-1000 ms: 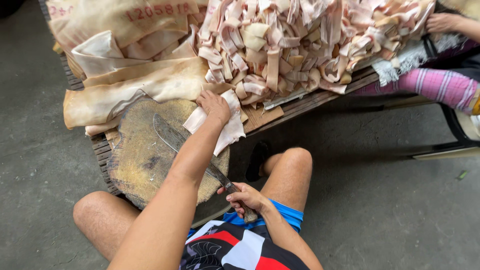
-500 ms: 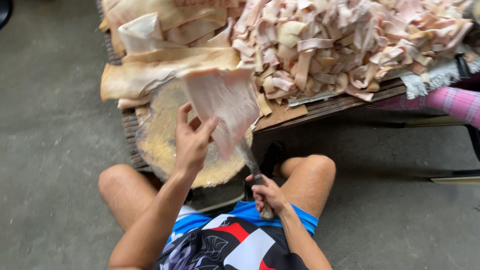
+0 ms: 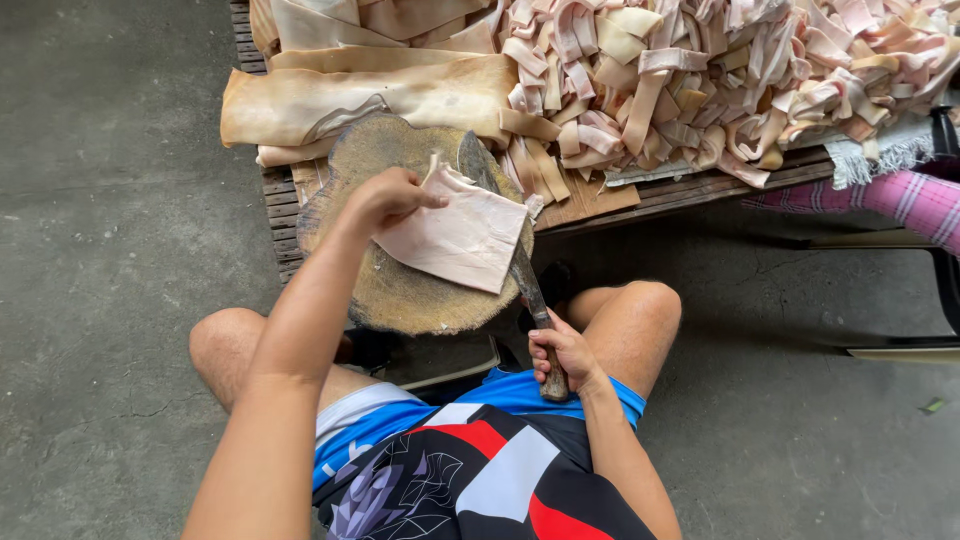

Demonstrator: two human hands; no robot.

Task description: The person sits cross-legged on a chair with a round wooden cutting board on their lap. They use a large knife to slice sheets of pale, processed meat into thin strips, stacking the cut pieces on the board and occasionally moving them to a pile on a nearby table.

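Observation:
My left hand pinches the top edge of a pale pink sheet of skin that lies flat across a round, worn wooden chopping block. My right hand grips the wooden handle of a large cleaver. Its blade reaches up behind the sheet's right side, and the sheet partly hides it. I sit low with both knees spread around the block.
A wooden pallet behind the block carries large tan sheets of skin and a heap of cut pale strips. Another person's leg in pink plaid and a chair frame are at right. Grey concrete floor surrounds everything.
My left hand took a sheet from the pile, lifted it over the block, and has now laid it flat there. The cleaver stays in my right hand.

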